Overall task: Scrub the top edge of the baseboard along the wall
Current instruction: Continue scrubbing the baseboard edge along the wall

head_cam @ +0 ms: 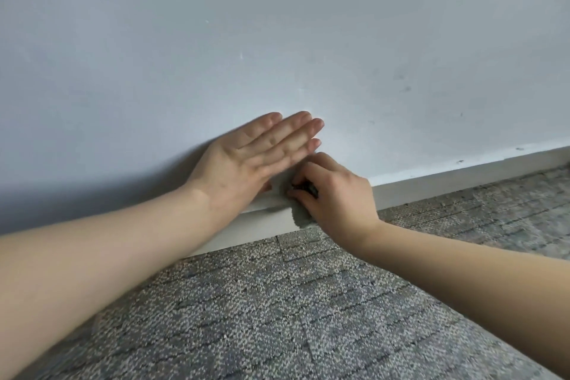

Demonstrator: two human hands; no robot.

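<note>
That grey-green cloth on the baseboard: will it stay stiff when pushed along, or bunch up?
Probably floppy: the grey-green cloth drapes over the white baseboard edge under the right hand. It looks light, so it will likely bunch unless pressed down. Its fuzzy texture should grip rather than slide.

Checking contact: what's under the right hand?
A grey cloth under the right hand, pressed on the baseboard top edge, draping over its front. The edge beneath is covered.
</note>
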